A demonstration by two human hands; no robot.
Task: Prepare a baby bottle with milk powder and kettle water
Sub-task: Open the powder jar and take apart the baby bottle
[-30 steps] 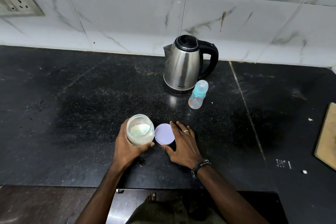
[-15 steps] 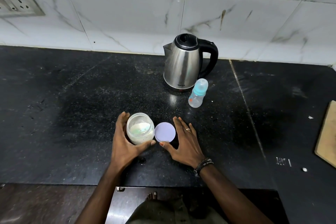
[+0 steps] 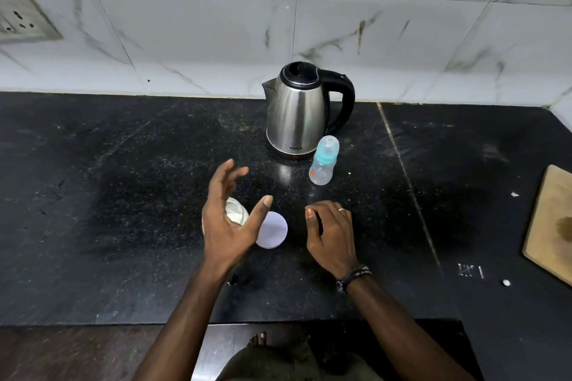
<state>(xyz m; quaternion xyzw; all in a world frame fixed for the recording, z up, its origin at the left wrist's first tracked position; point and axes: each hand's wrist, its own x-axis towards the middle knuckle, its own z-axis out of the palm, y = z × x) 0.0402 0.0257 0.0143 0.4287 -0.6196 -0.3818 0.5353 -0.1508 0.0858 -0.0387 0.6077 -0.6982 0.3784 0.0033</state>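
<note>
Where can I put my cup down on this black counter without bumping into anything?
The biggest bare patch is the counter to the left of the kettle and jar. Another lies between the baby bottle and the wooden board. The middle is crowded: both hands, jar, lid, bottle and kettle sit close together.

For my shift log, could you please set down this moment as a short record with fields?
surface: black stone counter
left hand: open, raised over the powder jar, gripping nothing
right hand: loosely curled, empty, right of the jar lid
powder jar: open, white powder inside
jar lid: flat on the counter beside the jar
baby bottle: upright, teat top on, front right of the kettle
kettle: lid shut, handle to the right
</note>
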